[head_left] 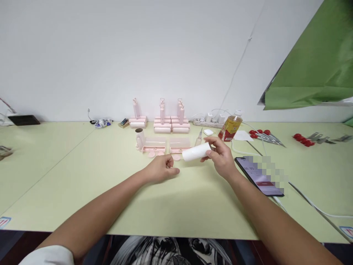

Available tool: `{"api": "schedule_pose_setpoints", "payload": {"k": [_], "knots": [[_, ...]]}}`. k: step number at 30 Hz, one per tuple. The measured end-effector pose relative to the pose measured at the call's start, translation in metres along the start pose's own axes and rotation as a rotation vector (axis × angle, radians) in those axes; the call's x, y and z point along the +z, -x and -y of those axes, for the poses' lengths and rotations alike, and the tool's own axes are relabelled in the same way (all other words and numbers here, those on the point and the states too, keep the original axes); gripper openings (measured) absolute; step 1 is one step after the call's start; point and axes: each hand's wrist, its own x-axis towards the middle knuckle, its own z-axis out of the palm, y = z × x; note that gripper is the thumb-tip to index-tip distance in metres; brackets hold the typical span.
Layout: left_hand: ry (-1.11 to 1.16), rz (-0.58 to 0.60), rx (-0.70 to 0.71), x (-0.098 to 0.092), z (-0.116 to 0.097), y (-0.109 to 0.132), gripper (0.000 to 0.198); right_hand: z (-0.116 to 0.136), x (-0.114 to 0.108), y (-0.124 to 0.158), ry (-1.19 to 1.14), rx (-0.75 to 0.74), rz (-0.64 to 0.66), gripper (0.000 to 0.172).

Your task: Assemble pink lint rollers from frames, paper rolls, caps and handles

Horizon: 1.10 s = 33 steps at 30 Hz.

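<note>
My right hand (220,157) grips the right end of a white sticky lint roll (196,152), thumb in front. The roll hangs above the table, its left end a little lower. My left hand (162,169) is just left of the roll and apart from it, fingers loosely curled and thumb stretched to the right, with nothing visible in it. Behind the hands lie two opened pink lint roller cases (153,149) with clear covers, and pink round end caps (176,157). Another white roll (140,134) stands upright at the left, a pink handle (138,142) before it.
Several assembled pink lint rollers (162,127) stand by the wall. To the right are a small pointed bottle (199,138), a drink bottle (230,126), a phone (259,176), white cables and red-handled tools (266,136). A power strip (208,122) sits behind.
</note>
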Motion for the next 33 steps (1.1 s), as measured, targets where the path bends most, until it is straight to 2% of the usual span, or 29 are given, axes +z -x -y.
{"api": "schedule_pose_setpoints", "payload": {"k": [4,8,13,17,24,28,33], "knots": [[0.402,-0.07,-0.019,-0.008,0.006,-0.002,0.03,-0.002,0.003,0.005,-0.034,0.082,0.086,0.021],[0.6,-0.144,0.061,-0.009,0.007,-0.003,0.031,-0.006,0.014,0.01,-0.105,0.203,0.106,0.021],[0.556,-0.171,0.169,-0.001,0.008,-0.001,0.048,-0.006,0.024,0.015,-0.141,0.24,0.135,0.023],[0.526,-0.191,0.249,0.005,0.012,0.001,0.047,-0.004,0.024,0.016,-0.153,0.212,0.16,0.021],[0.541,-0.188,0.247,0.007,0.014,0.001,0.047,-0.007,0.022,0.018,-0.131,0.187,0.225,0.02],[0.56,-0.173,0.251,0.009,0.015,0.002,0.049,-0.005,0.024,0.019,-0.097,0.213,0.361,0.029],[0.52,-0.113,0.31,0.01,0.015,0.004,0.042,-0.002,0.027,0.023,-0.004,0.32,0.564,0.051]]}}
